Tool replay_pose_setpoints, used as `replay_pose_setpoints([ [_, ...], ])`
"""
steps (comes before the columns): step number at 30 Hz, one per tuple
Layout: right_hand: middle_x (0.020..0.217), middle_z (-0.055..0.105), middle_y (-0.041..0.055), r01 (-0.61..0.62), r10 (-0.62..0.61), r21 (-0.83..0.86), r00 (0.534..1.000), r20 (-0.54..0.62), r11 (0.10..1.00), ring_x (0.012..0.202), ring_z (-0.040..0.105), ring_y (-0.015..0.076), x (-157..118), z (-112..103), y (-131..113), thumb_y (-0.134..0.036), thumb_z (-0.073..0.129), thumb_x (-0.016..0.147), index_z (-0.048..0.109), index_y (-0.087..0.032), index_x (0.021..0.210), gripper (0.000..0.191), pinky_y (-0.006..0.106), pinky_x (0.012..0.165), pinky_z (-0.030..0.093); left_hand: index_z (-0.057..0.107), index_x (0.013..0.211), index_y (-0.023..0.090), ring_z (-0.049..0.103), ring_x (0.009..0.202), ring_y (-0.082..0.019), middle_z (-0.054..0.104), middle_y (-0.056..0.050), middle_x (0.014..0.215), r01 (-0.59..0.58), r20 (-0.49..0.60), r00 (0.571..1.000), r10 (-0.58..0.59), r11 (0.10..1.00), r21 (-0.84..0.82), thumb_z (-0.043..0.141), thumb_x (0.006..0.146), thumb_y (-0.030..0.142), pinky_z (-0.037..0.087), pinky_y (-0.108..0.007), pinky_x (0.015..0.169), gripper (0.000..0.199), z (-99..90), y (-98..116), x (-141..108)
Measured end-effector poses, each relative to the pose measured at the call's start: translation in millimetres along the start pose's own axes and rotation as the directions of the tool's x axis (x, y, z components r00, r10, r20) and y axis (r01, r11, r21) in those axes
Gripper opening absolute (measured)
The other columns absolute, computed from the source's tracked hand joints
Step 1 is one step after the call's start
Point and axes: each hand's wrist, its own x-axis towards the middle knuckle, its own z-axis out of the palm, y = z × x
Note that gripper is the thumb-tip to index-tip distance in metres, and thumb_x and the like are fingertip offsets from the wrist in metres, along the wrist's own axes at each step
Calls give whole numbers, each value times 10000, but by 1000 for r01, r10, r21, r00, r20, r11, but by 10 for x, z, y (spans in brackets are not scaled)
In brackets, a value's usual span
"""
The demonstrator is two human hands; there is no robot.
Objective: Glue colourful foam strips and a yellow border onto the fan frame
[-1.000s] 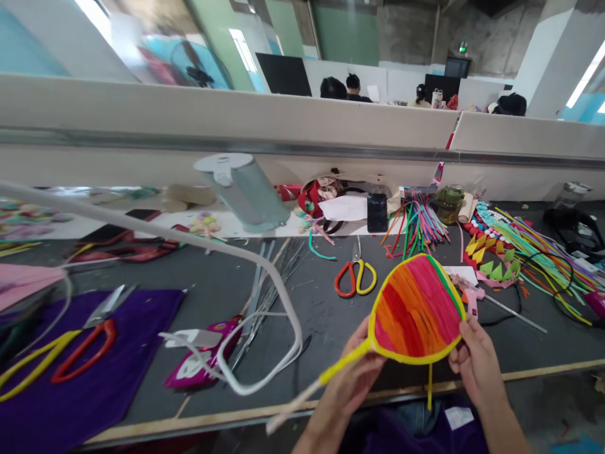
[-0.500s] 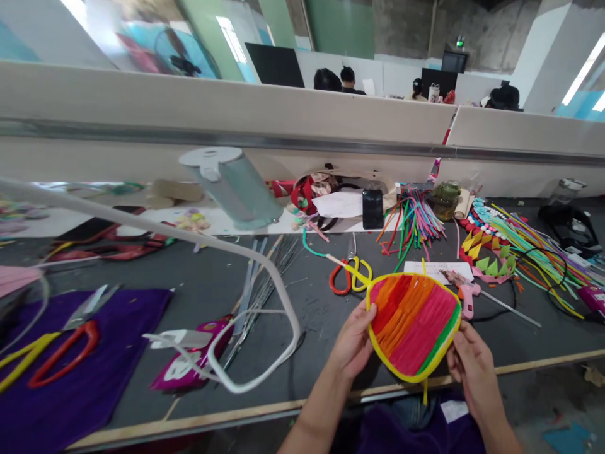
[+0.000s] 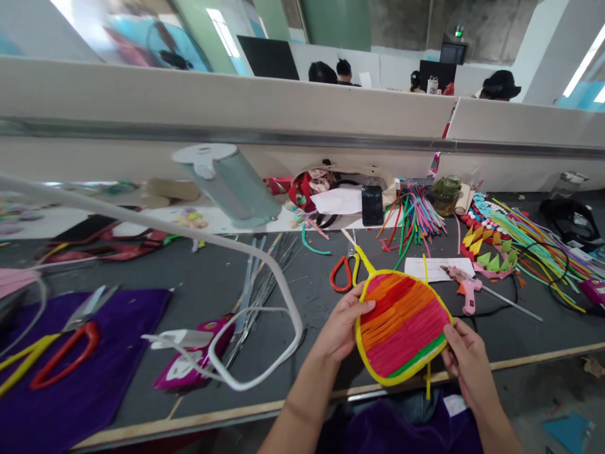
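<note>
A striped pipe-cleaner panel (image 3: 401, 325), red, orange, pink and green inside a yellow rim, is held up between my two hands over the table's front edge. A yellow stem with a pale tip sticks up from its top left corner. My left hand (image 3: 344, 323) pinches the left edge, thumb on the front face. At the right edge, beside the green stripe, my right hand (image 3: 466, 353) grips it with thumb and fingers. A yellow pipe cleaner (image 3: 428, 381) shows below and above the panel from behind. Just beyond lie scissors (image 3: 341, 273) with red and yellow handles, partly covered.
A pink glue gun (image 3: 470, 295) lies right of the panel on a paper slip. Bundled pipe cleaners (image 3: 418, 217), a phone (image 3: 372, 205) and a kettle (image 3: 231, 183) stand or lie behind. A white bent tube (image 3: 278, 277) arches on the left, near larger scissors (image 3: 85, 340) on purple cloth.
Both hands have turned the panel counter-clockwise and moved it slightly left. Its stem now points up more steeply, and its stripes lie flatter.
</note>
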Motion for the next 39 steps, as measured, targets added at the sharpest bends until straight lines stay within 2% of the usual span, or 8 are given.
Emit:
replay_pose_setpoints([
  [6, 551, 473, -87, -18, 21, 54, 999, -45, 998, 371, 344, 30, 45, 86, 37, -555, 794, 741, 604, -205, 820, 406, 125, 321, 172, 677, 1117, 177, 756, 847, -212, 779, -59, 1023, 19, -27, 999, -19, 1000, -8, 811, 689, 120, 590, -289, 798, 452, -22, 37, 13],
  [10, 589, 486, -86, -23, 30, 110, 997, -65, 994, 403, 297, 11, 70, 150, 4, -524, 821, 721, 647, -198, 873, 399, 115, 360, 198, 675, 1100, 162, 756, 828, -207, 781, -64, 995, 45, -29, 999, -45, 999, -24, 813, 674, 108, 591, -288, 790, 451, -72, 41, 37],
  [16, 527, 455, -95, 0, 19, 163, 994, -112, 987, 397, 239, 13, 120, 225, -5, -505, 870, 649, 655, -189, 796, 409, 130, 347, 189, 666, 1109, 174, 747, 819, -197, 774, -50, 992, 21, -10, 1000, -22, 999, -39, 770, 686, 102, 590, -287, 782, 442, -114, 29, 49],
  [20, 552, 479, -92, -26, 44, 161, 993, -113, 987, 391, 277, 5, 88, 205, 69, -517, 859, 671, 645, -196, 816, 412, 115, 350, 229, 676, 1056, 169, 731, 871, -188, 763, -33, 1012, -18, 12, 1000, 20, 992, -127, 672, 592, 27, 578, -269, 809, 485, -154, 13, 37],
  [24, 561, 489, -99, -93, 104, 113, 991, -87, 989, 366, 314, -2, 29, 161, 135, -551, 852, 670, 621, -202, 842, 452, 97, 323, 223, 671, 1084, 159, 719, 923, -177, 748, -38, 1069, 4, 42, 999, 3, 984, -176, 591, 545, 4, 560, -245, 830, 566, -224, 3, 38],
  [29, 552, 474, -111, -83, 90, 85, 992, -86, 993, 361, 325, -3, -41, 152, 166, -578, 827, 697, 604, -203, 883, 474, 84, 311, 241, 680, 1112, 148, 715, 945, -174, 743, -53, 1116, 41, 95, 995, -26, 986, -160, 582, 579, 10, 548, -230, 824, 560, -283, 30, 57],
  [34, 561, 477, -112, -76, 82, 89, 994, -74, 993, 369, 353, 7, -85, 164, 163, -582, 824, 706, 601, -202, 910, 486, 100, 319, 301, 682, 1188, 131, 729, 924, -198, 753, -93, 1118, 81, 28, 996, -80, 994, -71, 608, 653, 46, 551, -247, 798, 547, -292, 72, 56],
  [39, 634, 550, -83, -86, 88, 51, 995, -37, 995, 405, 420, 19, -119, 135, 196, -570, 807, 741, 622, -195, 982, 482, 109, 338, 338, 697, 1187, 119, 736, 847, -186, 770, -109, 1070, 89, -17, 996, -90, 996, -20, 623, 651, 36, 542, -240, 775, 548, -301, 118, 57],
])
